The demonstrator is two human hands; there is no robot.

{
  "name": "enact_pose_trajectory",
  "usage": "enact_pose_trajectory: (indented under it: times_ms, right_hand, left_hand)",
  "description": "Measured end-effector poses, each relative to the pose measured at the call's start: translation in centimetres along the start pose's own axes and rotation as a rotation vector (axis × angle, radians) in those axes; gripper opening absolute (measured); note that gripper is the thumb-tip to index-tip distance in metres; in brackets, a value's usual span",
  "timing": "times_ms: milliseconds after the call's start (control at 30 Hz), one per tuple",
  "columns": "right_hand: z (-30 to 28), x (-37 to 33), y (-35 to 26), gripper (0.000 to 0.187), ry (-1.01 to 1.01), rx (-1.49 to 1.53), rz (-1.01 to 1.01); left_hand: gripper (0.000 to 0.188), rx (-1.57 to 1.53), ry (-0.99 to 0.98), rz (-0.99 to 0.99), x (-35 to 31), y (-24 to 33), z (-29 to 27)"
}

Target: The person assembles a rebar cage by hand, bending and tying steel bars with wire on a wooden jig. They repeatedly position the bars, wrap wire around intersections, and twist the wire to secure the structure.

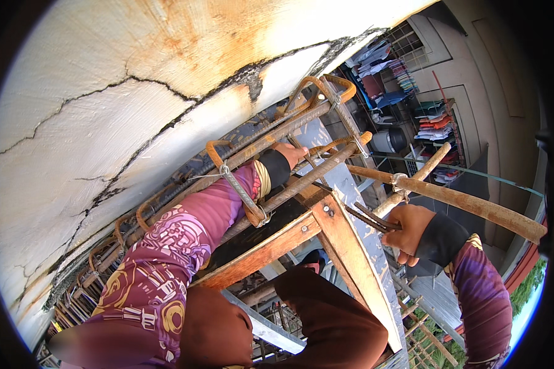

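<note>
My left hand [290, 155], in a dark cuff and patterned purple sleeve, reaches between the long ribbed bars of a rebar cage [317, 165]. Its fingers are closed at a thin steel rod [311, 161]; the far side of the grip is hidden. Rusty bent stirrups [237, 184] are tied to the bars with wire. On the right, my right hand [406, 234] is closed around two dark, thin metal rods [369, 216] lying side by side, which stick out toward the wooden frame. Whether they join the left hand's rod is hidden.
A cracked, stained white concrete face [135, 104] slopes along the upper left. Below my hands is a wooden frame [345, 246] with bolts. Tied wooden poles [474, 206] cross beyond my right hand. Far below, laundry [434, 126] hangs beside a building; my bent knee [332, 313] is near.
</note>
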State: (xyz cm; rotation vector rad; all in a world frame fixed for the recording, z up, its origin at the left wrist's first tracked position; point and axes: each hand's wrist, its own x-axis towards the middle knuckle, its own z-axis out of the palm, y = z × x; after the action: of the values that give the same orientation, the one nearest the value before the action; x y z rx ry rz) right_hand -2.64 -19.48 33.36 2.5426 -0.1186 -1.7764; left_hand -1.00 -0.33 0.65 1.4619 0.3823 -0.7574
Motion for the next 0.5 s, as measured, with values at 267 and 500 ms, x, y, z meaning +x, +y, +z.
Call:
enact_pose_trajectory:
  times_ms: [267, 500]
  right_hand:
    - [2.1, -1.2, -0.8, 0.021, 0.452, -0.654, -0.105]
    - [8.9, -0.8, -0.8, 0.019, 0.629, -0.466, -0.052]
  left_hand:
    - [0.045, -0.243, -0.046, 0.181, -0.6, 0.9, 1.0]
    - [0.040, -0.133, -0.120, 0.023, 0.8, 0.6, 0.7]
